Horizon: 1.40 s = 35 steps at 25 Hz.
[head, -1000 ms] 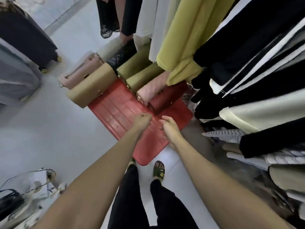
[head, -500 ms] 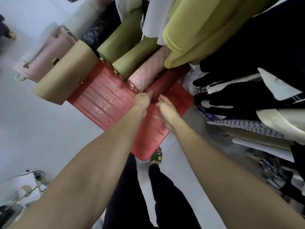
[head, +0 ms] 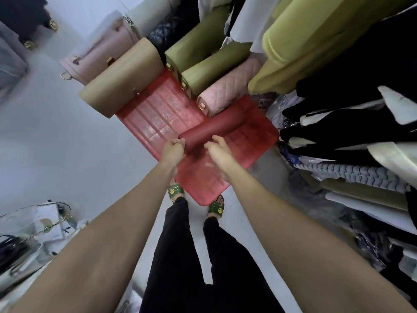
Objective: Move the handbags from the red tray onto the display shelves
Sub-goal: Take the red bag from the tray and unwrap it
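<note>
Left grip [head: 172,151], right grip [head: 220,149] clasp dark red handbag [head: 216,128] at near end, likely freeing it from pink quilted handbag [head: 228,96] beyond.

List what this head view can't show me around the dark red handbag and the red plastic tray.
- The display shelves: nowhere in the head view.
- Grip of the right hand on the dark red leather handbag: motion blur smears the fingers.
- Far ends of the quilted pink handbag and the olive-green handbags: covered by the hanging yellow-green garment.
- The quilted black handbag: partly behind the tan leather handbag.
</note>
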Each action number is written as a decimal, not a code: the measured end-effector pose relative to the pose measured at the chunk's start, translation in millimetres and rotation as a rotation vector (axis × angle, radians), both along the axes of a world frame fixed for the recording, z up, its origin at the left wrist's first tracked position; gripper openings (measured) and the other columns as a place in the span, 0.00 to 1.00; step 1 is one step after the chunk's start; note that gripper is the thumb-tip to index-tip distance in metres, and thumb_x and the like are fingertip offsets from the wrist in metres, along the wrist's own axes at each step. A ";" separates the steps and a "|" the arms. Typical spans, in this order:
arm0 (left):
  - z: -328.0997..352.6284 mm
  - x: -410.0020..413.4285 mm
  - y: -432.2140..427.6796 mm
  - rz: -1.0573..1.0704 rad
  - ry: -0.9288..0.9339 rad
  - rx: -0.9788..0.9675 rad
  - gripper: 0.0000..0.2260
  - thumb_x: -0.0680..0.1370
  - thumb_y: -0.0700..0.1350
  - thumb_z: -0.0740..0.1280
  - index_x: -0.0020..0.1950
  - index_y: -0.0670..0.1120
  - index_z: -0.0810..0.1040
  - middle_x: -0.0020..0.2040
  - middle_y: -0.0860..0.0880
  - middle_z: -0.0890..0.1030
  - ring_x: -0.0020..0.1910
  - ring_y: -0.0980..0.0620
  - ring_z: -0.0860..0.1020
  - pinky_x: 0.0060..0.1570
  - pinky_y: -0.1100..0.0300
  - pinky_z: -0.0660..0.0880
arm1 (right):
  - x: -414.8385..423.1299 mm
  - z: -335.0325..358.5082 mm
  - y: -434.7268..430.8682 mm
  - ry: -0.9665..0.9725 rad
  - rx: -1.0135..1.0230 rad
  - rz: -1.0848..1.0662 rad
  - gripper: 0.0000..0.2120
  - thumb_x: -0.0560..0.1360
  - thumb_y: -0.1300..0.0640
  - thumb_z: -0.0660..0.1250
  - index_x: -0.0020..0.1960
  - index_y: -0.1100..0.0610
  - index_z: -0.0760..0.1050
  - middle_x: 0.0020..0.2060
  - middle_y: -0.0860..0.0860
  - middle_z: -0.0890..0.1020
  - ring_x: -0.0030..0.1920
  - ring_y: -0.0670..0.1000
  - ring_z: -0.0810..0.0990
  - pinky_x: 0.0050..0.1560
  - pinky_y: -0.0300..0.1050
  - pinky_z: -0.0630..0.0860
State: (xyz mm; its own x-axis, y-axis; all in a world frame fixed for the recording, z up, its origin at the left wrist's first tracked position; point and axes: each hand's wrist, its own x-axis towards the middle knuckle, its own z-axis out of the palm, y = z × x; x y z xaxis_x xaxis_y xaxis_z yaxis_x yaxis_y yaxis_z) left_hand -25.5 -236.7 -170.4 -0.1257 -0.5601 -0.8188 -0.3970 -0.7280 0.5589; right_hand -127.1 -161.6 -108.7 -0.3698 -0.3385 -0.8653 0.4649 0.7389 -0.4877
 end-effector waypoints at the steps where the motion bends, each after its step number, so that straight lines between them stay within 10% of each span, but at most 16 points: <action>1: -0.5 14.1 -3.9 -0.009 -0.029 -0.043 0.13 0.84 0.42 0.61 0.39 0.49 0.68 0.40 0.48 0.72 0.43 0.50 0.71 0.50 0.56 0.71 | 4.6 1.2 -1.1 -0.002 0.000 0.021 0.26 0.83 0.58 0.60 0.79 0.50 0.61 0.73 0.50 0.72 0.69 0.51 0.74 0.54 0.48 0.76; 8: 6.9 73.4 -56.8 0.027 -0.200 -0.317 0.16 0.81 0.41 0.60 0.34 0.50 0.61 0.33 0.50 0.60 0.32 0.53 0.59 0.31 0.60 0.57 | 6.5 -4.5 -9.4 0.134 0.055 0.018 0.22 0.82 0.59 0.61 0.75 0.53 0.65 0.57 0.48 0.77 0.47 0.47 0.75 0.61 0.55 0.79; 16: -18.0 86.3 -62.2 0.080 -0.140 -0.291 0.15 0.81 0.54 0.67 0.59 0.48 0.67 0.64 0.39 0.73 0.60 0.45 0.77 0.58 0.55 0.75 | 9.5 -25.4 -45.1 0.127 0.048 -0.008 0.23 0.81 0.59 0.63 0.75 0.54 0.64 0.64 0.49 0.75 0.52 0.46 0.75 0.67 0.57 0.76; 25: -10.1 67.4 -96.3 0.110 0.006 -0.168 0.12 0.85 0.56 0.58 0.62 0.50 0.69 0.50 0.58 0.74 0.46 0.64 0.74 0.40 0.74 0.72 | -1.2 -39.3 -65.5 0.177 0.074 0.006 0.26 0.81 0.49 0.66 0.75 0.50 0.61 0.65 0.52 0.76 0.65 0.53 0.77 0.72 0.50 0.70; 32: 9.2 91.1 -107.6 0.142 0.037 -0.095 0.24 0.83 0.66 0.52 0.67 0.52 0.72 0.60 0.55 0.77 0.59 0.55 0.75 0.61 0.54 0.72 | 12.8 -29.9 -72.5 0.158 0.067 -0.011 0.32 0.63 0.30 0.66 0.61 0.43 0.64 0.64 0.53 0.76 0.63 0.57 0.78 0.70 0.61 0.72; 35: 36.4 114.5 -107.9 0.191 0.039 -0.108 0.29 0.80 0.70 0.49 0.68 0.54 0.75 0.65 0.56 0.78 0.64 0.55 0.75 0.68 0.49 0.71 | 24.7 -15.3 -78.2 0.174 0.038 0.023 0.23 0.73 0.33 0.63 0.62 0.43 0.64 0.64 0.51 0.75 0.63 0.56 0.76 0.71 0.61 0.71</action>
